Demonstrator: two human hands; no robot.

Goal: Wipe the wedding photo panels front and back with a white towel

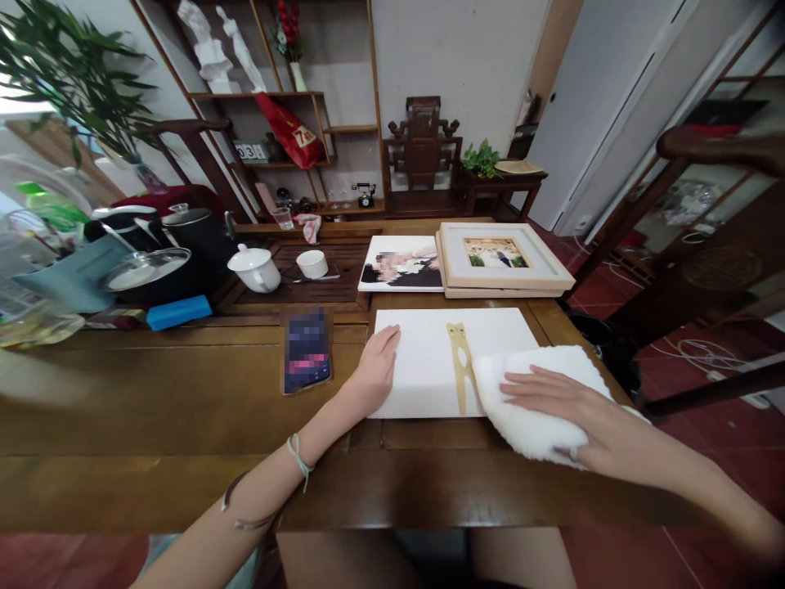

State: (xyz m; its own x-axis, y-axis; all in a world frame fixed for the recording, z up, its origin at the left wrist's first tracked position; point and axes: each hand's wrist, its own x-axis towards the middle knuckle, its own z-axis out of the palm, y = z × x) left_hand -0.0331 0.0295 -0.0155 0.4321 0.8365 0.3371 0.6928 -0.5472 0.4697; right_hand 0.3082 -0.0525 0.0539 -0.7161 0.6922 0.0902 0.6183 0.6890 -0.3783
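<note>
A white board (429, 360), lying face down with a small wooden stand piece (459, 360) on its back, rests on the wooden table (184, 393). My left hand (375, 368) lies flat on the board's left edge with its fingers stretched out. My right hand (570, 401) presses flat on a fluffy white cloth (527, 384) that covers the board's right part.
Behind the board lie a photo print (401, 263) and a stack of framed pictures (496, 258). A phone (307, 350) sits left of the board. A tea tray holds a white teapot (254, 268) and cup (312, 263). Pots (153, 274) and a blue box (179, 312) stand at the left.
</note>
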